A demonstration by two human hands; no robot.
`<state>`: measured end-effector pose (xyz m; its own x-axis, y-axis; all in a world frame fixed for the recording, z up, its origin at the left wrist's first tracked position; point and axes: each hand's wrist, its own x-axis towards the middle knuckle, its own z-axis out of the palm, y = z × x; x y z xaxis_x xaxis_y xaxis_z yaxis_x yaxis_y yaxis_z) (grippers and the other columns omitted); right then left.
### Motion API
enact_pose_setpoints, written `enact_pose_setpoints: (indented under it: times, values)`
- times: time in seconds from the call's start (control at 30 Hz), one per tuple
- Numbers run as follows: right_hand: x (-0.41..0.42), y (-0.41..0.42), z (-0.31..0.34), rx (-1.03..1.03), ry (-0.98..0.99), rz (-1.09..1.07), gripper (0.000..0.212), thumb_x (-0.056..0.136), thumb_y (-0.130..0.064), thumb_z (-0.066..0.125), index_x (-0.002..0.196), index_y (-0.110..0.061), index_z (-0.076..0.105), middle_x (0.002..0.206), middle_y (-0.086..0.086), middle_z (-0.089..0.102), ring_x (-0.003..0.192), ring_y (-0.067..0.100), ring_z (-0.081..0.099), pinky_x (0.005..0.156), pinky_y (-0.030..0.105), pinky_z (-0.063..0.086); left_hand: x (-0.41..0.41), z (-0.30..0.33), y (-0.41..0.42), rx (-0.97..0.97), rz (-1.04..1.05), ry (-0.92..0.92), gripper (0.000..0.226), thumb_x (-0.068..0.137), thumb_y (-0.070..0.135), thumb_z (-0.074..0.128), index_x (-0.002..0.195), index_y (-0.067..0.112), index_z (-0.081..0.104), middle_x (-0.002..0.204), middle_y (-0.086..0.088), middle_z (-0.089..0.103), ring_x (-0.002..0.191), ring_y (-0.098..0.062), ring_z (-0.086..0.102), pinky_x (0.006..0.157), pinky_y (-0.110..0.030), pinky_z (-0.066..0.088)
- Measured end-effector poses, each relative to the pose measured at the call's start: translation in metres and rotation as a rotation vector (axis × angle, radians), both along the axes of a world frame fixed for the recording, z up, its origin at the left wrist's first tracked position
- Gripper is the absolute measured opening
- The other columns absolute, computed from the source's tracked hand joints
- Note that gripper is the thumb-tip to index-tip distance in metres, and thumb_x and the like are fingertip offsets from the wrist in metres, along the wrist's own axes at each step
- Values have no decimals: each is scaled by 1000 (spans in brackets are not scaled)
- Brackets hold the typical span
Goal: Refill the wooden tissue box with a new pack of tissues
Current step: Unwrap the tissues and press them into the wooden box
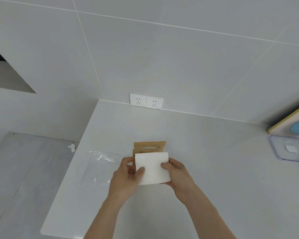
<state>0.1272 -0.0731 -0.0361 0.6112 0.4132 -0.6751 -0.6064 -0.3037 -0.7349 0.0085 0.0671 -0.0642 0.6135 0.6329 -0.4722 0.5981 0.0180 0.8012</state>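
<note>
over the white counter (205, 161), left hand (126, 175) and right hand (177, 171) pinch opposite sides of the white tissue stack (152, 168), apparently just above the wooden tissue box (149, 147), lid raised.

2 sockets (146, 101), 1 box (149, 147) (wooden).

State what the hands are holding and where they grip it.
Both hands hold the white tissue stack: the left hand on its left edge, the right hand on its right edge, thumbs on top.
</note>
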Motion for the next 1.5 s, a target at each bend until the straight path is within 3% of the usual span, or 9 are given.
enact_pose_setpoints:
  times: [0.23,0.4,0.47,0.67,0.8,0.9,1.03,1.3,1.5]
  values:
    - [11,-2,-4,57,68,32,33,96,-5,50,101,-18,80,102,0,81,98,22,73,70,34,62,9,2,-2,-284,293,-148,57,86,22,78,133,36,48,123,6,65,102,-20,71,71,-32,58]
    - [14,-2,-7,132,109,33,34,97,-5,49,108,-16,79,115,9,78,108,29,71,78,44,64,12,3,1,-443,335,-230,75,66,25,87,131,37,52,124,1,68,109,-24,71,85,-44,61]
    - [14,-1,-9,110,87,46,32,98,-6,49,110,-14,77,115,9,78,109,30,71,82,47,64,13,3,2,-460,346,-261,77,62,21,87,130,39,55,122,2,68,109,-23,71,80,-42,61]
    - [11,5,-18,-171,-191,56,23,94,-7,55,97,-17,76,104,7,77,102,31,71,90,53,60,17,-1,4,-127,327,-202,59,76,1,79,117,35,54,118,13,67,89,-18,71,68,-34,53]
    - [7,8,-23,-247,-315,37,20,89,-10,63,97,-26,72,93,1,75,85,23,71,75,43,61,19,-9,2,225,182,-23,48,75,11,81,101,31,45,111,15,64,77,-7,70,61,-29,50]
    - [6,7,-28,-322,-453,8,19,90,-12,67,92,-30,63,83,-8,71,71,11,68,59,31,56,21,-14,-3,340,139,10,51,77,14,82,95,34,39,109,17,60,72,2,69,57,-22,43]
    - [5,5,-37,-390,-554,-33,13,89,-11,69,90,-23,63,82,-10,68,68,13,64,64,33,55,24,-18,-7,437,80,25,47,80,10,79,95,33,42,106,13,54,74,4,66,57,-23,43]
    - [0,6,-48,-450,-717,33,16,89,-7,66,85,-23,65,81,-15,68,66,21,65,62,38,57,24,-16,-12,614,-63,111,28,86,6,68,100,26,56,115,9,55,77,-24,69,68,-43,57]
    - [-8,9,-55,-467,-985,78,18,87,-3,66,84,-20,66,81,-8,69,54,22,57,52,35,51,30,-15,-19,768,-135,196,30,82,1,68,105,21,64,121,1,57,54,-27,52,61,-34,44]
